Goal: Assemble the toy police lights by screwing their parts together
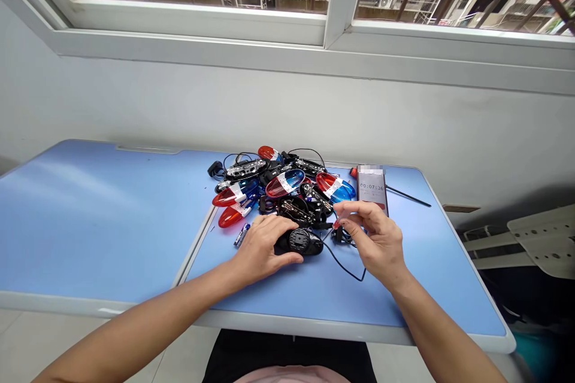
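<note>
One clear reading on my feed: 00:07:36, a row of digits on the screen of the phone (372, 195). Smaller marks under the digits too fine for me to make out; strip at the screen's top is pixelated. Printing on the blue-and-white batteries (241, 235) shows, but I cannot read it.

On the table (112, 233), a heap of parts (287, 183) is spread near the wall (287, 102) — flanked on the right by a phone (372, 187). Before the heap, a casing (311, 245) is placed — with batteries (241, 235) set to its left.
</note>
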Tool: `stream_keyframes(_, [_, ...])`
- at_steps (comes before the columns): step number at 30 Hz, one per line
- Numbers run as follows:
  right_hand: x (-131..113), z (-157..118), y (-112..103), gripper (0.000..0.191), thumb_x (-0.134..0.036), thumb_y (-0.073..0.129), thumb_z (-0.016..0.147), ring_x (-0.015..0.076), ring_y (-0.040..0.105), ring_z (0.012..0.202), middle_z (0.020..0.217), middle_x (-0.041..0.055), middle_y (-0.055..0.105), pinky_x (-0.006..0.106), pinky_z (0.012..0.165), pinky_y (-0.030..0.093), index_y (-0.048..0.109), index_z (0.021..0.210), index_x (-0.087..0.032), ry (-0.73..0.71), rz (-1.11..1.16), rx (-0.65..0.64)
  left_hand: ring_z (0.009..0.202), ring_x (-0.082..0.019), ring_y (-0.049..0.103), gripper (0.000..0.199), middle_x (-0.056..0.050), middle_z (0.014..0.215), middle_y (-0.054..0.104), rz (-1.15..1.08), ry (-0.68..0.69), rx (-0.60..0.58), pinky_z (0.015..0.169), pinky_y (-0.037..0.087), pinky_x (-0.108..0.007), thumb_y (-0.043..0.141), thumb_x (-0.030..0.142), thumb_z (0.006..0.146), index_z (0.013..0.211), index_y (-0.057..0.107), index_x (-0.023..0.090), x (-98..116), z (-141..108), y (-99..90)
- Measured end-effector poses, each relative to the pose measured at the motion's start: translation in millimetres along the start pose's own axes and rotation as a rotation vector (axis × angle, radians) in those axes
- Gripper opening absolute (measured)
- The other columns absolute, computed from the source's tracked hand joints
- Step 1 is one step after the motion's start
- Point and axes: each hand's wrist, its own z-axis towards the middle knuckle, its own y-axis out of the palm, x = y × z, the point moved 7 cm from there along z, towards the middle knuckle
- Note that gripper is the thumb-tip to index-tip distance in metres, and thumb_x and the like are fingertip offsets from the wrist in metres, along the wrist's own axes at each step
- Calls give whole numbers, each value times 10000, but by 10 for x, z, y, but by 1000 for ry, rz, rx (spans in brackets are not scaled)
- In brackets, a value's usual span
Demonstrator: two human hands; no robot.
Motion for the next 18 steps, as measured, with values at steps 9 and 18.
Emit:
stream_keyframes(9, [-69, 27, 21, 223, -145, 740, 919, 134, 685, 760, 1065, 33, 718, 288, 669, 616, 725, 1097, -280, -105, -56, -32, 1073, -293, 708, 478, -74, 1178, 773, 1, -5, -8, 961, 487, -442, 836, 498, 849, 1194, 646, 227, -2, 2, -4])
stream_keyframes(18, [-184, 7, 72, 344, -24, 582, 976, 185, 710, 1010, 1096, 53, 735, 335, 807, 610, 682, 1187, -278, -247, -107, -72, 1061, -294, 711, 483, -76, 1169, 772, 1, 5, 10, 934, 487, -436, 837, 500, 851, 1195, 644, 222, -1, -1, 0])
